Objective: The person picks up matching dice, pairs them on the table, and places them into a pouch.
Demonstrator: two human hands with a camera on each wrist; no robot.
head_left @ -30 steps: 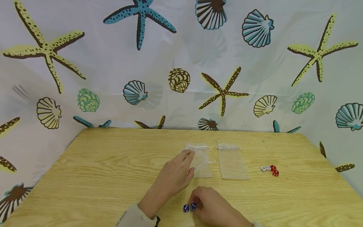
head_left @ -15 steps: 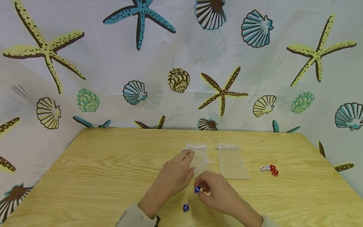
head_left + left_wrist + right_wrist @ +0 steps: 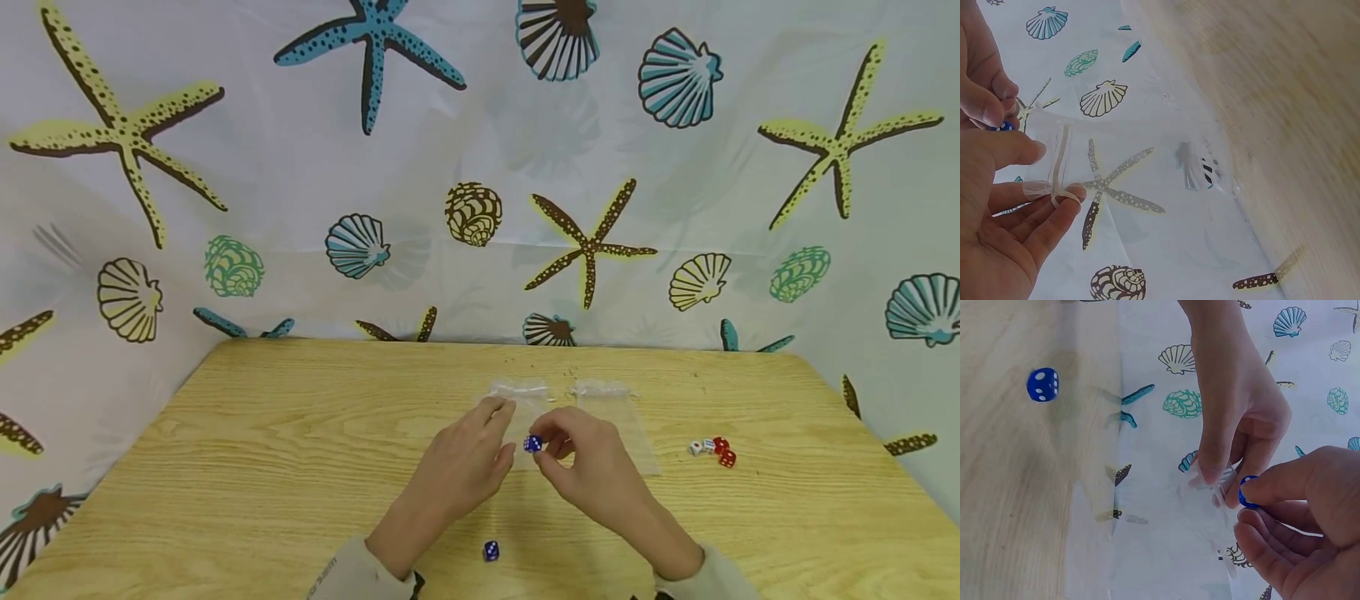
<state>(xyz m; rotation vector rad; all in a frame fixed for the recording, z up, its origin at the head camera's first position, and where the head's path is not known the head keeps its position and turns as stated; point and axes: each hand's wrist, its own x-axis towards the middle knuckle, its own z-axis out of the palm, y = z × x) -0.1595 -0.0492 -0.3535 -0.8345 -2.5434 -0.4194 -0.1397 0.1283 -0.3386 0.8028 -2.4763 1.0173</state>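
Note:
My left hand point(image 3: 461, 454) grips a sheer white drawstring pouch point(image 3: 1044, 150) near its mouth, with the ribbon looped by the fingertips. The pouch's lower part hangs over the table in the left wrist view. My right hand point(image 3: 596, 462) pinches a blue die point(image 3: 533, 443) between thumb and fingertips. That die is close beside the left fingers and the pouch mouth, partly covered by the right thumb in the right wrist view. Another blue die point(image 3: 491, 550) with white pips lies on the table near the front, below both hands.
A second sheer pouch point(image 3: 639, 446) lies flat on the wooden table point(image 3: 285, 450), partly behind the right hand. Farther right, red dice point(image 3: 727, 457) and white dice point(image 3: 696, 447) sit clustered. A cloth with seashells and starfish point(image 3: 420, 283) walls the back and sides.
My right hand has picked one blue die off the table and carried it up and away from me to the pouch mouth. The left hand has stayed in place.

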